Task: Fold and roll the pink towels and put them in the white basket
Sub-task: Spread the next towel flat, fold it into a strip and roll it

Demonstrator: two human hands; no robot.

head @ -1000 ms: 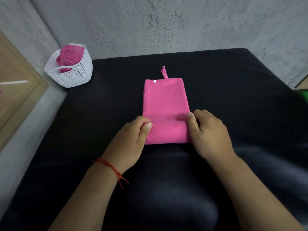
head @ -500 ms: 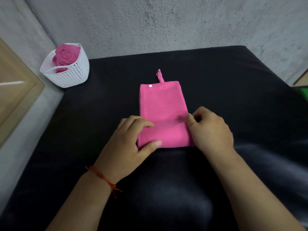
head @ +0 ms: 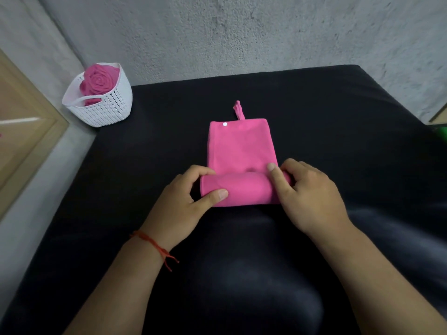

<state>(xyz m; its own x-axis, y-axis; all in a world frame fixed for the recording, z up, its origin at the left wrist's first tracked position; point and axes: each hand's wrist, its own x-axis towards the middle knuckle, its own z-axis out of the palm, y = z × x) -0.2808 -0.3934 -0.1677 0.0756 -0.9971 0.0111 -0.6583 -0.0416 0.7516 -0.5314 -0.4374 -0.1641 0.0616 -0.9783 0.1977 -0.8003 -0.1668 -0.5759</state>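
A folded pink towel (head: 240, 146) lies in the middle of the black surface, its hanging loop pointing away from me. The near end is curled up into a short roll. My left hand (head: 183, 201) grips the roll's left end, thumb on the front and fingers curled over the top. My right hand (head: 307, 192) grips the right end the same way. The white basket (head: 113, 107) stands at the far left corner with rolled pink towels (head: 98, 79) inside.
The black cushioned surface (head: 338, 131) runs to a rough grey wall behind. A wooden frame (head: 26, 131) leans at the left beyond the surface's edge. Something green (head: 441, 134) shows at the right border.
Both hands lifted the towel's near edge and turned it over away from me, so a short roll has formed where the towel lay flat.
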